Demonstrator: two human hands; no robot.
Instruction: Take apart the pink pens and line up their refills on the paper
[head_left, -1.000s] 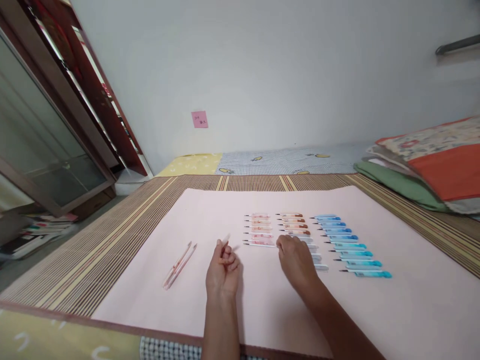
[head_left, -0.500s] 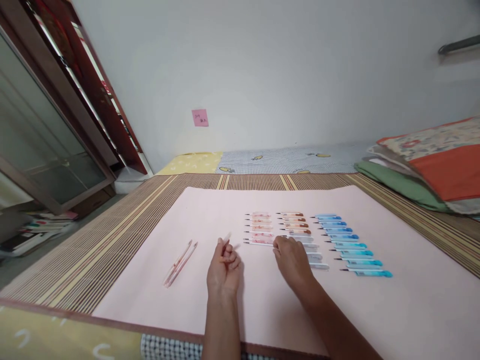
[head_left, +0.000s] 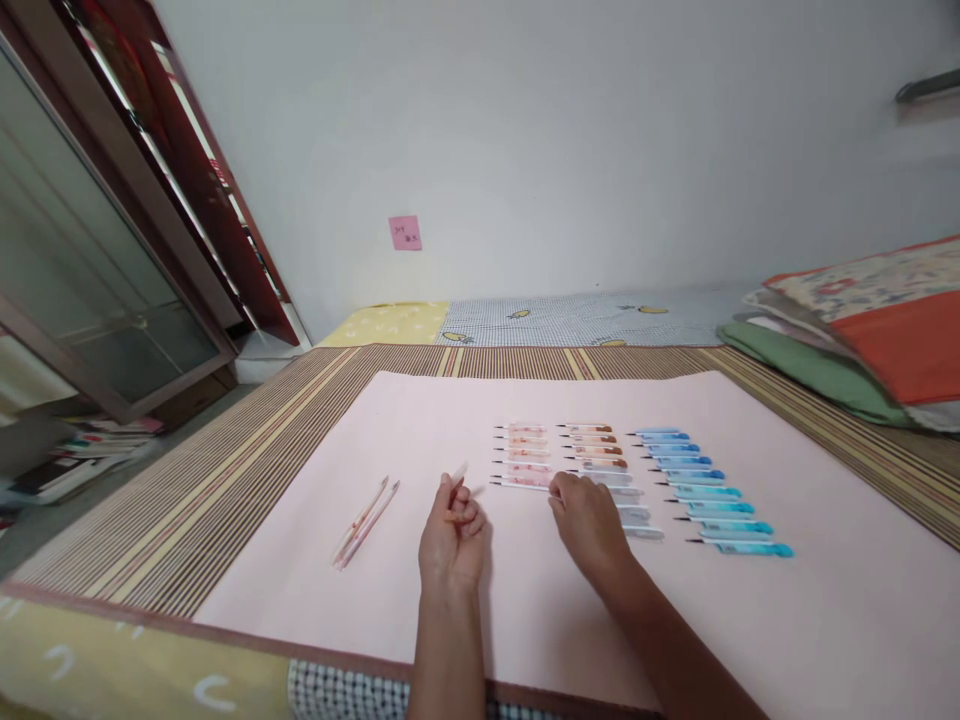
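Note:
My left hand (head_left: 454,530), palm up, is closed round a pale translucent pen barrel (head_left: 460,472) that sticks out past the thumb and forefinger. Knuckles up, my right hand (head_left: 589,515) pinches the right end of a white pen refill (head_left: 517,485) with a dark tip, lying at the near end of the pink pen row (head_left: 527,452). Its fingers cover that end and part of the grey barrels (head_left: 637,516) beside it. Two pink pens (head_left: 366,523) lie slanted together, left of my left hand.
Brown-topped barrels with refills (head_left: 598,450) form a middle column. Blue and teal barrels with refills (head_left: 724,510) line the right. All rest on a pink sheet (head_left: 285,550) over a striped mat (head_left: 187,480). Folded cloths and a cushion (head_left: 900,350) are stacked at right; a wall (head_left: 562,150) stands behind.
The whole view has shifted slightly, so everything sits a little further right. Both hands keep nearly the same pose and hold, and the pens have not visibly moved on the sheet.

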